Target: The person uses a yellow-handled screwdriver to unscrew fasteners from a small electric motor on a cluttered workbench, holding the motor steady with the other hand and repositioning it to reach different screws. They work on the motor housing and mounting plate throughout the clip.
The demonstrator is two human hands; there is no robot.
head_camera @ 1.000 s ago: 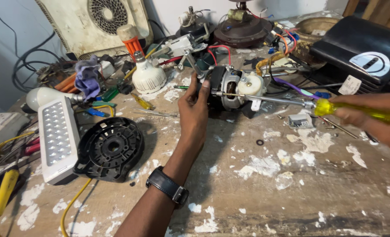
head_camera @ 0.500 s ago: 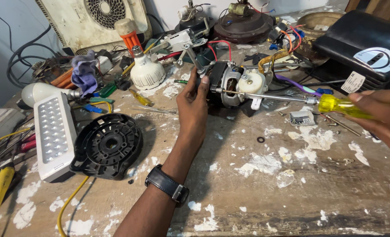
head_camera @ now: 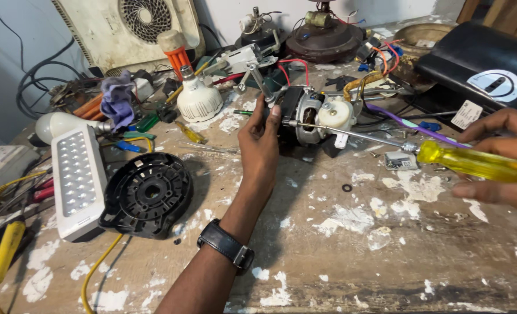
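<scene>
The left hand is seen raised over the tabletop, fingers extended and closed lightly against the near side of a small fan motor; the motor is steadied rather than lifted, and it rests on the tabletop directly beyond the fingertips. A black wristwatch is worn on the left wrist. The right hand is curled around the yellow handle of a screwdriver; the grip is closed, with the thumb and fingers wrapped about the handle. The long metal shaft is carried from that hand across to the motor, where its tip is set against the motor's front, just beside the left fingertips. A small black washer lies between the two hands; a black round fan cover lies to the left of the left forearm, with a white LED lamp panel touching its far side; a white bulb stands beyond and left of the left hand; a black case is set beyond the right hand.
</scene>
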